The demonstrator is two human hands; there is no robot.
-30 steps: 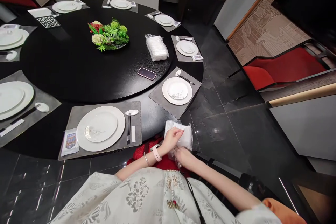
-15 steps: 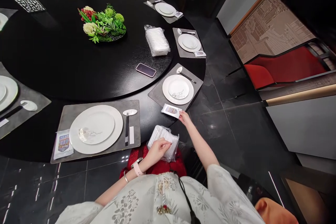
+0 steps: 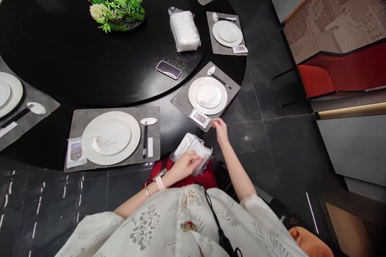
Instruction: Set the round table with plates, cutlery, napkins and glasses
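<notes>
black round dining table, lacquered, ringed with place settings, on a dark stone floor.

entry 1. small printed sachet: half a second ago it sat at the table's rim, off the mat, under our right fingertips. we now record it on the near corner of the grey rectangular placemat, just beside the white round plate.

entry 2. right hand: earlier touching the sachet, now drawn back and just beside it. the fingers are loosely spread, the palm is empty and nothing is gripped. we cannot tell whether a fingertip still grazes the sachet's edge.

entry 3. left hand: unchanged in place, low over our lap in front of the table edge. the fingers are curled down over the clear plastic bag of white packets, grasping it from above. a second ago both our hands were at this bag.

entry 4. surroundings:
- dark smartphone, flat on the table beyond the mat.
- wrapped stack of white packets, farther in.
- green and red flower centrepiece, near the middle.
- neighbouring setting to our left, with black chopsticks beside its plate.
</notes>
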